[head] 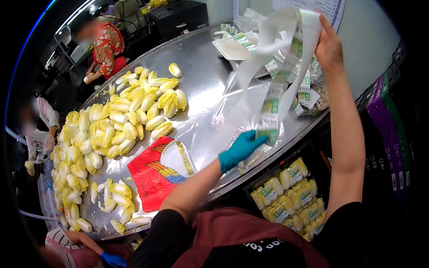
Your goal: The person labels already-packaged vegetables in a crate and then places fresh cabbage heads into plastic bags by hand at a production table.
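A long strip of printed green-and-white labels on backing paper (268, 112) hangs in loops, partly blurred, between my two hands. My right hand (330, 47), bare and raised at the upper right, grips the top of the strip. Low over the table's near edge, my left hand (241, 149) in a teal glove pinches the strip's lower end between thumb and fingers. Clear plastic bags (231, 104) lie flat on the metal table (201, 50) behind the strip. To the left of my gloved hand is a red printed bag (150, 181).
A large heap of small yellow napa cabbages (117, 117) covers the table's left side. White trays (231, 47) and more labels lie at the back right. Below the near edge, a crate holds packed, labelled cabbages (295, 197). Several people (109, 50) work around the left side.
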`<state>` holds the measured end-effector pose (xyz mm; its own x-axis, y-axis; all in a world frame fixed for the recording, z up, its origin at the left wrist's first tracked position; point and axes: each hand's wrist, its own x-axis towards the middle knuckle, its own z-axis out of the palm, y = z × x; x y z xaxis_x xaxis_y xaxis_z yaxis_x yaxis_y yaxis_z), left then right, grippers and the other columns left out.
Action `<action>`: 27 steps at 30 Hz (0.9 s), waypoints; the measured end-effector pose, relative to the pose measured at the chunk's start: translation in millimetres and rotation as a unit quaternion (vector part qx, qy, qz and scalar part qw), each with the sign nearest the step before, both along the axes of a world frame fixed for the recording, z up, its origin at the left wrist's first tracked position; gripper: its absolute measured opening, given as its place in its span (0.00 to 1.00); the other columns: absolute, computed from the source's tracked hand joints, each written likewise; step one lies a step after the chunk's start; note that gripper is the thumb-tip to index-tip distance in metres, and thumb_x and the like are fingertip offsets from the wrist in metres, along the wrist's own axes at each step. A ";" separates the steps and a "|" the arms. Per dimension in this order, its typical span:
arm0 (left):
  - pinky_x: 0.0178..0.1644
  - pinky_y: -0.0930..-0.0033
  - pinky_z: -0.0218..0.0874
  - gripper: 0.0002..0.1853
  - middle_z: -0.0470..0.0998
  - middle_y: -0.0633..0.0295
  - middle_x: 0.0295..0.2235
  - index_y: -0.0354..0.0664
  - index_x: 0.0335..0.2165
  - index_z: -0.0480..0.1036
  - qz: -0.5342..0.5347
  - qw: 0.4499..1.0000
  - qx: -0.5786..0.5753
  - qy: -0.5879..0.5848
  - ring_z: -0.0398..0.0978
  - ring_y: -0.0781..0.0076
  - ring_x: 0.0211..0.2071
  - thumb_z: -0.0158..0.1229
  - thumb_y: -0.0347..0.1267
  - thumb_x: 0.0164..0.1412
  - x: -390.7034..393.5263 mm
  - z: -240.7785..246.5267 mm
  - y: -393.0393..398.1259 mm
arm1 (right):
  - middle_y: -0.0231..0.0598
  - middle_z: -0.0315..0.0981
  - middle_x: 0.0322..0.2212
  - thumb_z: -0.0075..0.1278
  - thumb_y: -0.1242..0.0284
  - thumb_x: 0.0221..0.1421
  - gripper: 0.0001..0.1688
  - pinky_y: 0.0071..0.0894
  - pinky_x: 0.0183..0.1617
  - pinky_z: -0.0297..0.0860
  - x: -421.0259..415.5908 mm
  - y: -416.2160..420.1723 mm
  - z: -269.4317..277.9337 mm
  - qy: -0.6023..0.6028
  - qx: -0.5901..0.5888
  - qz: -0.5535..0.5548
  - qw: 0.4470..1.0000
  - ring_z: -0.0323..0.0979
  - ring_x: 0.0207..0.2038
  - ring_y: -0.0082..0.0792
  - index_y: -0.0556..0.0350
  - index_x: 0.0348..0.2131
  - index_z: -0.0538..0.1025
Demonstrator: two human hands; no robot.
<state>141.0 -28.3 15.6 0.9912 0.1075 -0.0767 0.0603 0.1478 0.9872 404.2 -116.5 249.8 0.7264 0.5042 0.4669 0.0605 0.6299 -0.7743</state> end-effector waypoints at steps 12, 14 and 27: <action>0.38 0.68 0.69 0.17 0.76 0.58 0.37 0.37 0.44 0.69 0.046 0.981 -0.120 0.143 0.76 0.68 0.34 0.52 0.36 0.61 57.2 -96.3 44.0 | 0.45 0.75 0.35 0.54 0.65 0.47 0.31 0.32 0.44 0.68 28.2 -102.7 -190.0 -0.212 -0.538 -0.327 0.747 0.74 0.39 0.39 0.57 0.50 0.67; 0.39 0.66 0.71 0.18 0.76 0.54 0.38 0.34 0.46 0.68 0.023 0.984 -0.075 0.161 0.77 0.64 0.36 0.52 0.34 0.60 72.3 -90.6 46.4 | 0.46 0.76 0.32 0.54 0.66 0.47 0.26 0.33 0.41 0.69 6.8 -129.1 -219.2 -0.212 -0.585 -0.312 0.718 0.75 0.36 0.39 0.59 0.45 0.71; 0.42 0.68 0.67 0.14 0.75 0.63 0.37 0.40 0.40 0.71 -0.003 0.986 -0.143 -0.085 0.74 0.72 0.37 0.56 0.34 0.57 198.9 30.7 32.4 | 0.44 0.74 0.31 0.52 0.67 0.52 0.12 0.37 0.38 0.69 -211.7 -76.2 -280.0 -0.296 -0.528 -0.108 0.789 0.73 0.34 0.46 0.55 0.35 0.75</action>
<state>339.8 4.2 46.3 0.9929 0.1003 0.0632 -0.1000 0.4219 0.9011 192.4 -192.7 -30.2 0.6609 0.7334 0.1592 0.6260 -0.4218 -0.6559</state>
